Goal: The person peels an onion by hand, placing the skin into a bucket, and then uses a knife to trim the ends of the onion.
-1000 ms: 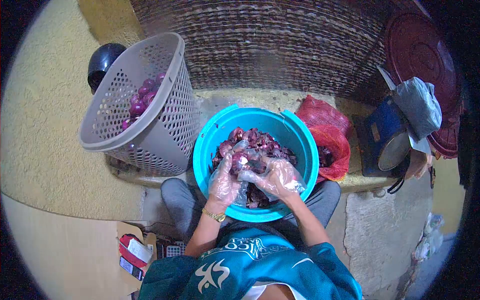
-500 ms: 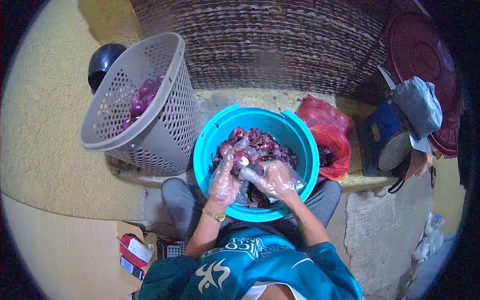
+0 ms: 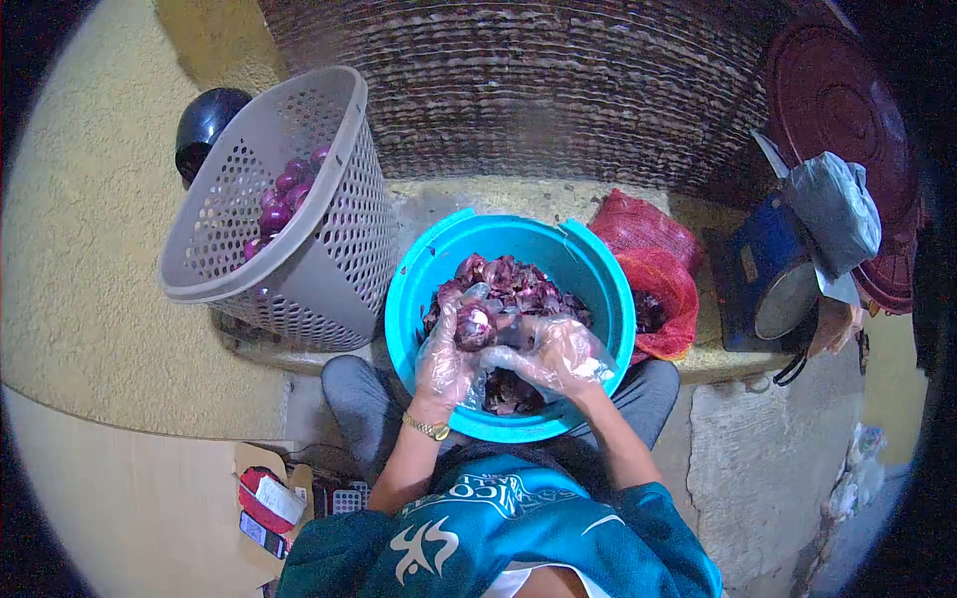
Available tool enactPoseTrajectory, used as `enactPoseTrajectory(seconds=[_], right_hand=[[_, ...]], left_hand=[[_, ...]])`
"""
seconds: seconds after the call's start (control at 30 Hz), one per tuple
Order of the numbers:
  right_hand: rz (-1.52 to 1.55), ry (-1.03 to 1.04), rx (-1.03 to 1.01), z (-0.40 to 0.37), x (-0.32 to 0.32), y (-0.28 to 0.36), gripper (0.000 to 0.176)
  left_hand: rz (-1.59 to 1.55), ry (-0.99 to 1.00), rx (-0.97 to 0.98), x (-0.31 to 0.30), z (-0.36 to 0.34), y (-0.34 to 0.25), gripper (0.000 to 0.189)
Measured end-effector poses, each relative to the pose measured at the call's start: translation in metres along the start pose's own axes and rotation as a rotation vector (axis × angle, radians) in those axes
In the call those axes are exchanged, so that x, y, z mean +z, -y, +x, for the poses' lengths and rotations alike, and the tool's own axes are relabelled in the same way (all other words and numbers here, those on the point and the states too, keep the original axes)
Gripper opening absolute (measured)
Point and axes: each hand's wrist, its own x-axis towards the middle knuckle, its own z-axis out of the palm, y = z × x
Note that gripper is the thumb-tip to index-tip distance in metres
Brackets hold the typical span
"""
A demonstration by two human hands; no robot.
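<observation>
A: Where is the onion (image 3: 475, 324)?

B: Over the middle of the blue basin (image 3: 407, 271), just above the heap of purple skins (image 3: 518, 281). The left hand (image 3: 446, 357) has it, gloved fingers curled round its near side.

A: Has that changed from half a second ago?

B: Hardly. The left hand sits where it was. The onion has turned a little and sunk slightly in the palm, so the pale shiny patch now shows smaller.

A: And the right hand (image 3: 554, 354)?

B: It has slid a touch lower and to the right. Its fingers are half bent and the tips reach toward the onion's side. Through the crumpled clear glove I cannot tell whether they pinch anything.

A: Anything else nearby?

B: The grey basket (image 3: 334, 261) leans just beside the basin with peeled onions (image 3: 279, 199) inside, and a red mesh sack (image 3: 660, 274) lies on the other side, both unmoved.
</observation>
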Motion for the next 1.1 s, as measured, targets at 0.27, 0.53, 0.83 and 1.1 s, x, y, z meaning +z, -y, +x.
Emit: enactPoseTrajectory(seconds=[0.27, 0.53, 0.83, 1.1], right_hand=[[-0.203, -0.094, -0.083, 0.009, -0.013, 0.004, 0.068], [-0.164, -0.155, -0.225, 0.01, -0.013, -0.006, 0.057], [-0.066, -0.298, -0.26, 0.005, 0.013, -0.069, 0.057], [-0.256, -0.178, -0.259, 0.007, -0.014, -0.017, 0.056]], left_hand=[[-0.051, -0.01, 0.006, 0.005, -0.001, 0.003, 0.044], [0.01, -0.117, 0.049, -0.002, 0.004, 0.001, 0.048], [-0.005, -0.112, 0.047, -0.002, 0.003, 0.0, 0.049], [0.056, -0.085, 0.021, 0.01, -0.002, 0.002, 0.049]])
